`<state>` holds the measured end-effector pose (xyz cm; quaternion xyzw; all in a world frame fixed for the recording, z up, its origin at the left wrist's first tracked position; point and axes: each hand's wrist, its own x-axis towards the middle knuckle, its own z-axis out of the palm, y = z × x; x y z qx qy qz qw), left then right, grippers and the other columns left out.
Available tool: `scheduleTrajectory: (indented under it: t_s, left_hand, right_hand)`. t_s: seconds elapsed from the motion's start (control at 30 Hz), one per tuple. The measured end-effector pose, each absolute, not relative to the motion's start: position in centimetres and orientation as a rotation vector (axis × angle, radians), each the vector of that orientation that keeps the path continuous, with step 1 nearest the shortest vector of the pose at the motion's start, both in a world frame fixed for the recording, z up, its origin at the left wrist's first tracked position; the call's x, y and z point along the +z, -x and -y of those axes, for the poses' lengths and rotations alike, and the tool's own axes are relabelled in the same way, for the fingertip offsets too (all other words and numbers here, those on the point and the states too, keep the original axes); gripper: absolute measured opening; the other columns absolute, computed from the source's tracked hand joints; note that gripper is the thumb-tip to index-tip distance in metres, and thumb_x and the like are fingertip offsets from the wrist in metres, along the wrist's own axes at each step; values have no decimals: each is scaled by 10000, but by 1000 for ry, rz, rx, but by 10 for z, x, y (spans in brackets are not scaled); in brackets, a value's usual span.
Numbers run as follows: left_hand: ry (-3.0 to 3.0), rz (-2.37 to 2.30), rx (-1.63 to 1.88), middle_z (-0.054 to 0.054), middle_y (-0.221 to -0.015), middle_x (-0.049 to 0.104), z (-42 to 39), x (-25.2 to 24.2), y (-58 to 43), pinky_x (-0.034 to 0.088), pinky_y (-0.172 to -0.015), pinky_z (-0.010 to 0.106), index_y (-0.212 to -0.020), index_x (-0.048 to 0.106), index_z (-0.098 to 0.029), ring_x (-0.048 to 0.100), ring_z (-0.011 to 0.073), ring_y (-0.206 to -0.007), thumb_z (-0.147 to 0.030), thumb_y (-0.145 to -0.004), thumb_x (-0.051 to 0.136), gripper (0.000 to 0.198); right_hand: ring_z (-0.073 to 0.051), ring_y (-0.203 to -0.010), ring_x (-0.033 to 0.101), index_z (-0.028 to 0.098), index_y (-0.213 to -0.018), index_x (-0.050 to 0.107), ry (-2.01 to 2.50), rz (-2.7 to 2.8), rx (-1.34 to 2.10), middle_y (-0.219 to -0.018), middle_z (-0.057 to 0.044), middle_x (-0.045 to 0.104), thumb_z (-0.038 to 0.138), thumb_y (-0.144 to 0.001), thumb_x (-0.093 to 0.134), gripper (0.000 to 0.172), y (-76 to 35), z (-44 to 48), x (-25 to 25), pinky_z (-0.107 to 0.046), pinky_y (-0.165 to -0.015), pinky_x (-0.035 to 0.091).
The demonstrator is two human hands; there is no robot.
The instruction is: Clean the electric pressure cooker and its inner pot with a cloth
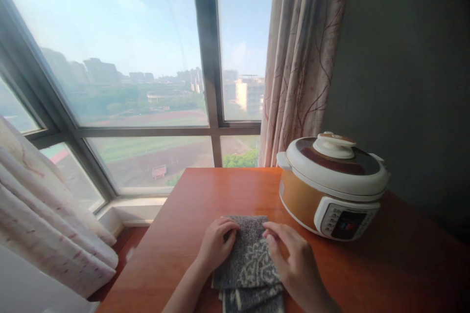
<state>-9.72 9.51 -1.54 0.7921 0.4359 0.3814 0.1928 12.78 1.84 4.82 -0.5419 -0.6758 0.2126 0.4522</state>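
Observation:
A grey towel (253, 249) with a pale scroll pattern lies folded in layers near the front of the table. At its upper left edge, my left hand (217, 242) has its fingers curled, with thumb and forefinger at the fabric. My right hand (293, 259) is at the upper right edge, thumb and forefinger closed in a pinch at the towel's border. The lower folds stick out unevenly toward me and run out of view at the bottom.
A white and gold electric cooker (332, 186) with a lid stands on the reddish wooden table (176, 234) to the right. Behind the table is a large window (147, 83). Curtains (301, 58) hang at both sides, and a dark wall rises at right.

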Motion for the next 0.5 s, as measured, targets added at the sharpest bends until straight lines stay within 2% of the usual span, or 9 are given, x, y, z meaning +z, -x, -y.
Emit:
scheduleTrajectory:
  t_s: [0.07,0.13,0.23,0.4,0.5]
  left_hand:
    - [-2252,-1197,1049,75,-904,734,-96,-18,96,519,-856,387,-881,726,-239,667,234,-875,-162,-863,508,231]
    - [-2259,-1170,1044,77,-935,735,-96,-19,96,505,-892,397,-888,725,-240,662,236,-900,-106,-818,511,262]
    - [-2271,-1140,1026,74,-968,734,-93,-19,96,491,-902,396,-888,722,-240,652,234,-926,-39,-758,493,331]
    - [-2298,-1132,1014,74,-977,715,-88,-18,96,471,-921,402,-910,709,-229,634,231,-940,-41,-765,481,329]
    - [-2299,-1096,1009,67,-989,705,-87,-17,97,429,-1000,426,-935,693,-221,628,227,-961,-32,-724,496,345]
  right_hand:
    - [-320,-1277,554,393,-1296,646,1362,1934,505,-1335,-22,642,469,-898,456,448,-92,-24,26,-534,-1116,418]
    - [-338,-1409,409,313,-1417,555,1474,2048,480,-1511,-34,481,452,-885,515,552,-69,-26,3,-558,-1190,292]
    - [-330,-1472,299,302,-1497,445,1536,2131,451,-1587,-14,353,434,-906,511,609,-58,-24,-22,-572,-1224,181]
    - [-306,-1480,287,314,-1500,433,1546,2153,417,-1599,27,315,426,-930,491,584,-61,-22,-29,-545,-1231,180]
    - [-287,-1486,277,287,-1497,441,1574,2160,398,-1602,30,308,379,-946,460,559,-61,-23,-30,-525,-1235,168]
